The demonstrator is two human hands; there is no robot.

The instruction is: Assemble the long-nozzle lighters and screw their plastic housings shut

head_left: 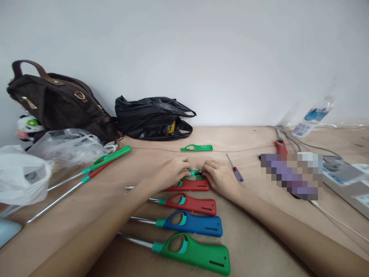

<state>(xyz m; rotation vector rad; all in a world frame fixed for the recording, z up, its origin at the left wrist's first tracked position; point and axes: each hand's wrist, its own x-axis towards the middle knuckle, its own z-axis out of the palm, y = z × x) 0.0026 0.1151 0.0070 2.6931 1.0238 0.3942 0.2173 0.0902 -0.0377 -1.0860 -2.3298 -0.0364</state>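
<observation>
Both hands meet over an opened green lighter [197,176] whose inner parts show, just behind a red lighter [198,185]. My left hand [175,170] has its fingers closed on the lighter's left part, by a teal piece. My right hand [216,176] pinches at its right end, near a small black part; the fingertips partly hide it. Nearer to me lie a second red lighter [198,204], a blue lighter [203,224] and a green lighter [206,256], metal tubes to the left. A green half shell [201,147] lies behind the hands, and a purple-handled screwdriver [238,174] to their right.
On the left are a dark backpack [66,104], plastic bags [24,175] and two more lighters [111,157]. A black bag [147,117] sits by the wall. To the right are a bottle [314,117], a red lighter [280,148], cables, a blurred purple object and a power strip [346,188].
</observation>
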